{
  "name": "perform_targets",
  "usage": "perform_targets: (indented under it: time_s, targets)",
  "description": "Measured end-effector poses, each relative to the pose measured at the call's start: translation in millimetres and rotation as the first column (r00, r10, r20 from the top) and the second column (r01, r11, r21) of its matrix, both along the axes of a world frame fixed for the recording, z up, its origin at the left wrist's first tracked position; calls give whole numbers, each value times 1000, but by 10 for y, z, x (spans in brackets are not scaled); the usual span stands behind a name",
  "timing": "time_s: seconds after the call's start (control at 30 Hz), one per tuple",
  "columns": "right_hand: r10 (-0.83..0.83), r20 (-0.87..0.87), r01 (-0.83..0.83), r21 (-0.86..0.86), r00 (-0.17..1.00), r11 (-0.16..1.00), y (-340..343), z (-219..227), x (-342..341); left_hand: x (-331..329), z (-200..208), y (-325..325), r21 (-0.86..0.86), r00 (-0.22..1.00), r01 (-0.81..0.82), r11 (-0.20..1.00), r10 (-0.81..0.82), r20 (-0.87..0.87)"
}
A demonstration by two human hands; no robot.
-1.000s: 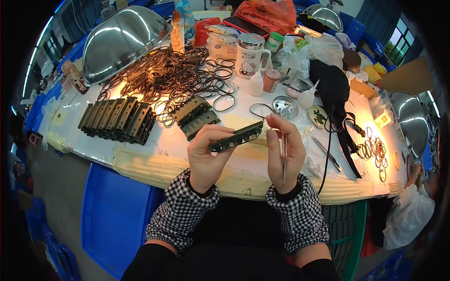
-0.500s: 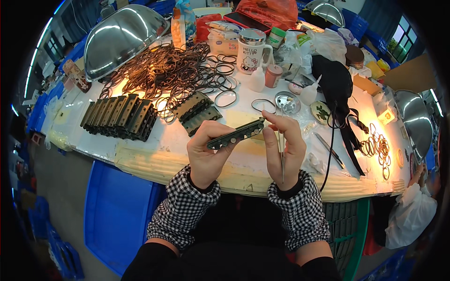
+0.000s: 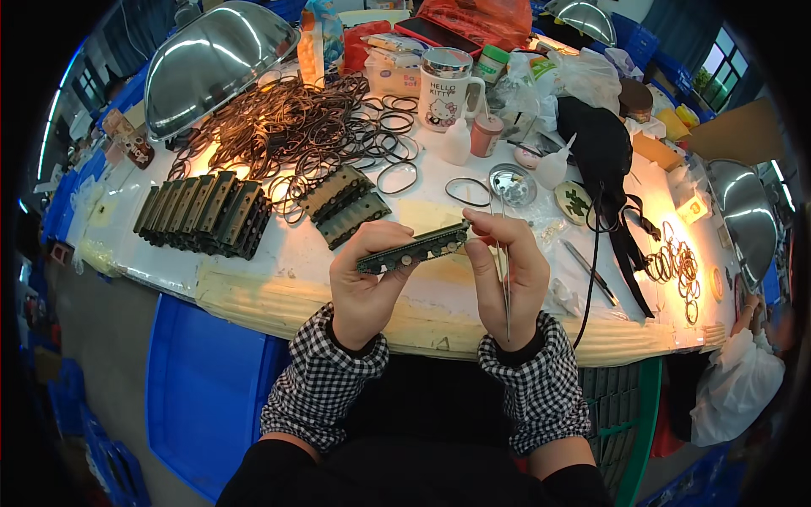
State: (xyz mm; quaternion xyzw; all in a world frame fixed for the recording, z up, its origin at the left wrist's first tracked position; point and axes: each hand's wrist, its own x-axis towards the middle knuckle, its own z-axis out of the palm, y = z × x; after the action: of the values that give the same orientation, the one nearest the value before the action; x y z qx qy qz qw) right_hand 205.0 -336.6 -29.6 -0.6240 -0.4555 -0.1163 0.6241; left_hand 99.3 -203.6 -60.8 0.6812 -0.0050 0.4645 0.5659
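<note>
Over the white bench (image 3: 291, 258), the left hand (image 3: 365, 283) pinches one long dark-green wheeled block (image 3: 414, 252), apparently unfinished, its end beside the right hand (image 3: 519, 275) gripping silver tweezers (image 3: 507, 300), while brown rubbery loops (image 3: 279, 127) lie heaped loose.

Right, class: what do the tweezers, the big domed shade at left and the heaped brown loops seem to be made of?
Tweezers: thin, silvery, probably bare metal, judging by their glint.
Domed shade: looks like polished metal, from its mirror-like light streaks, though a metallic coating is possible.
Brown loops: perhaps rubber, fairly dull, since they curve and tangle loosely; the look leaves this open.
</note>
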Motion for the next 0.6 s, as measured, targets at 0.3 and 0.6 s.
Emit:
perform_targets:
  time_s: [0.3,0.6]
  targets:
    - [21,-64,-24,-55,998,998,-78,48,141,-60,25,-6,-44,993,24,999,-29,-113]
    - [-225,324,310,-242,919,919,-169,16,471,-35,-6,-12,-194,987,-42,980,10,-162]
